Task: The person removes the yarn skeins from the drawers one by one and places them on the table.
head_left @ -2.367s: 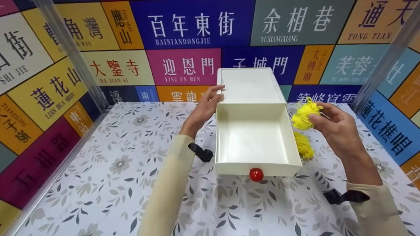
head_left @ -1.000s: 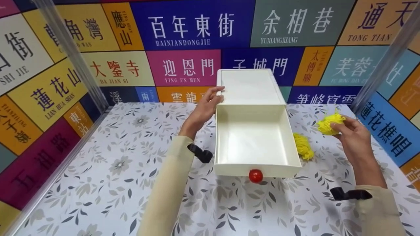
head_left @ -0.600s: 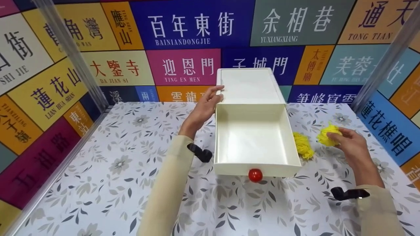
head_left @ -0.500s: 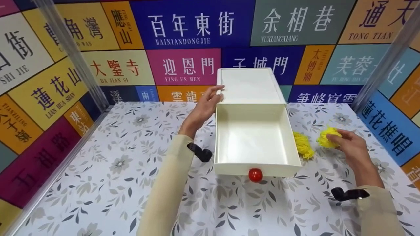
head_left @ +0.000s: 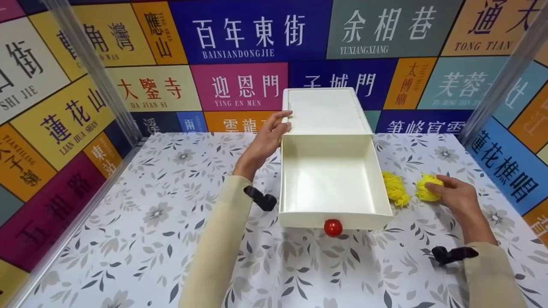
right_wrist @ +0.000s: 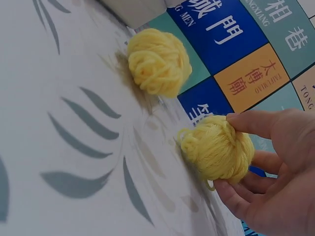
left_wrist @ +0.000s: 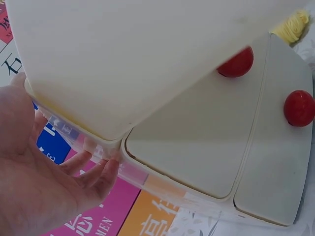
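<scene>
A white drawer cabinet (head_left: 323, 111) stands at the back of the table with its top drawer (head_left: 334, 220) pulled out by a red knob side facing me. Nothing shows inside that drawer. My left hand (head_left: 266, 139) holds the cabinet's left edge, its fingers against the side in the left wrist view. Right of the drawer, my right hand (head_left: 460, 196) pinches a ball of yellow yarn (right_wrist: 219, 150) between thumb and fingers, at or just above the tabletop. Another yellow yarn ball (head_left: 394, 189) lies beside the drawer, partly hidden by it in the head view.
Two lower drawers (left_wrist: 192, 142) are shut, with round red knobs (left_wrist: 299, 108). A floral cloth (head_left: 158, 218) covers the table. Colourful sign panels (head_left: 248, 34) stand behind and at the sides, with clear corner posts (head_left: 100, 81).
My right hand has carried the yarn ball from beside the drawer to the right, then lowered it towards the tabletop. My left hand, the cabinet and the other yarn ball have stayed put.
</scene>
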`<control>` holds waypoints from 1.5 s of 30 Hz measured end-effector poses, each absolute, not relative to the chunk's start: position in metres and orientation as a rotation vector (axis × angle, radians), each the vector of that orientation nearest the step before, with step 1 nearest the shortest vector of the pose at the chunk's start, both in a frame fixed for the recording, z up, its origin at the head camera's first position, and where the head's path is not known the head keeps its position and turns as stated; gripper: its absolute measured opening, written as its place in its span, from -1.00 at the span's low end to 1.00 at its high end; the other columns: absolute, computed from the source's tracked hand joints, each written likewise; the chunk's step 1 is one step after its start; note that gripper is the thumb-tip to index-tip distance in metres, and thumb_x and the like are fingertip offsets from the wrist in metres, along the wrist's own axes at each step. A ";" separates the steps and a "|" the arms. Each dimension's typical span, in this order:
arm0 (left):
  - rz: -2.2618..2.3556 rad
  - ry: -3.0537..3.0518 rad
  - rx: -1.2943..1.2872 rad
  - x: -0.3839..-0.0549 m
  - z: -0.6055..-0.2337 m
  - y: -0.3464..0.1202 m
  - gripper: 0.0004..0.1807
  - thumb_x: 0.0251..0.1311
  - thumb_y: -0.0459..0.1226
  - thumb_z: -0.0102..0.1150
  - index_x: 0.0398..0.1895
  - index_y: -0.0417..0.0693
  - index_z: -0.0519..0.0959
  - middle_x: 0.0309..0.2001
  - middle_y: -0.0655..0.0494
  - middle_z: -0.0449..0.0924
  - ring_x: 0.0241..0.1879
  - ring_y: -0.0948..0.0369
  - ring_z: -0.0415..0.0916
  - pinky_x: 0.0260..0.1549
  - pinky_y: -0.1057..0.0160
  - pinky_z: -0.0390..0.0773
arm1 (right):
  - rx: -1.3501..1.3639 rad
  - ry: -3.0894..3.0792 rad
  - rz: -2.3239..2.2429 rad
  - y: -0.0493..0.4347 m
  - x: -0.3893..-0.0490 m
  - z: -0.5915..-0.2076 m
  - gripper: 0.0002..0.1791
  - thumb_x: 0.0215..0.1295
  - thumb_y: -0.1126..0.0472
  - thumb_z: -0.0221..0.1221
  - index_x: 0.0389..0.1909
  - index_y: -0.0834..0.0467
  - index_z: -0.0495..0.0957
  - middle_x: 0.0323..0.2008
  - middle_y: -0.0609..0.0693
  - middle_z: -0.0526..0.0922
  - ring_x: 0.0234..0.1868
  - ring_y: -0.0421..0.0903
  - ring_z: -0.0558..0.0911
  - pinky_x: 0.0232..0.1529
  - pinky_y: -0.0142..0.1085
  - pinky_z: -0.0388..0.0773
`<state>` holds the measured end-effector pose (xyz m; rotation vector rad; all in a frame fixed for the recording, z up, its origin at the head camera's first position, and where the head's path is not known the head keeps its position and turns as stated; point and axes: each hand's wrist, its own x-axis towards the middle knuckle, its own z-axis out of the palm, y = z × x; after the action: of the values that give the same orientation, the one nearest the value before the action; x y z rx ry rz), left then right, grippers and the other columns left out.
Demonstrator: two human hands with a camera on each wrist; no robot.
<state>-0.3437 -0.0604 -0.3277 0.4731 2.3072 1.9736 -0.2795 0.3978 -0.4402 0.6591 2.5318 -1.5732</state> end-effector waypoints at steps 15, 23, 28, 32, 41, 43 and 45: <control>1.995 2.255 0.470 -0.343 -0.328 -0.063 -0.54 0.55 -0.15 -0.15 0.45 0.11 0.28 0.34 -0.15 0.34 0.24 0.04 0.41 0.22 0.01 0.53 | 0.696 2.520 -1.474 0.402 -0.279 -0.443 -0.02 0.33 -0.31 0.12 0.59 0.08 -0.02 0.58 0.23 0.01 0.19 -0.03 0.42 0.29 -0.08 0.39; 1.990 2.259 0.471 -0.344 -0.328 -0.063 -0.54 0.55 -0.15 -0.15 0.45 0.12 0.28 0.34 -0.14 0.35 0.18 0.05 0.46 0.20 0.01 0.54 | 0.724 2.508 -1.528 0.400 -0.274 -0.430 -0.04 0.34 -0.34 0.07 0.58 0.07 0.00 0.61 0.19 -0.14 0.57 0.27 0.02 0.51 0.17 0.09; 1.991 2.271 0.463 -0.344 -0.328 -0.062 -0.54 0.54 -0.15 -0.14 0.45 0.13 0.29 0.38 -0.13 0.34 0.18 0.05 0.47 0.21 0.00 0.53 | 0.720 2.580 -1.572 0.392 -0.270 -0.413 -0.19 0.43 -0.26 -0.01 0.54 0.12 0.15 0.58 0.23 0.01 0.57 0.28 0.01 0.52 0.21 0.03; 1.986 2.273 0.460 -0.345 -0.329 -0.063 -0.54 0.55 -0.15 -0.14 0.45 0.13 0.29 0.38 -0.13 0.33 0.21 0.04 0.45 0.26 -0.01 0.50 | 0.703 2.667 -1.605 0.377 -0.265 -0.395 -0.35 0.48 -0.18 -0.06 0.45 0.09 0.32 0.12 -0.09 0.53 0.32 0.03 0.41 0.39 -0.03 0.35; 1.989 2.277 0.455 -0.344 -0.327 -0.062 -0.54 0.55 -0.15 -0.14 0.45 0.14 0.29 0.33 -0.13 0.35 0.24 0.02 0.43 0.27 -0.01 0.50 | 0.346 2.560 -2.110 0.335 -0.240 -0.348 -0.72 0.47 0.01 0.09 0.08 0.02 0.56 -0.18 -0.37 0.61 -0.18 -0.44 0.64 -0.25 -0.57 0.63; 1.987 2.276 0.447 -0.344 -0.327 -0.062 -0.55 0.55 -0.15 -0.14 0.45 0.14 0.29 0.33 -0.13 0.35 0.25 0.04 0.41 0.27 0.00 0.50 | 0.228 2.544 -2.188 0.327 -0.232 -0.341 -0.72 0.46 0.05 0.12 0.06 0.07 0.57 -0.17 -0.31 0.64 -0.19 -0.41 0.67 -0.26 -0.55 0.64; 1.988 2.274 0.443 -0.343 -0.327 -0.061 -0.55 0.55 -0.16 -0.14 0.45 0.14 0.30 0.34 -0.14 0.35 0.25 0.04 0.41 0.27 0.00 0.50 | 0.129 2.602 -2.172 0.318 -0.224 -0.334 -0.72 0.47 0.06 0.11 0.07 0.09 0.58 -0.15 -0.29 0.65 -0.19 -0.39 0.68 -0.25 -0.55 0.64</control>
<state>-0.3434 -0.0610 -0.3267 0.4430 2.2736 1.9880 -0.2244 0.3185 -0.3345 0.1286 2.6015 -2.1715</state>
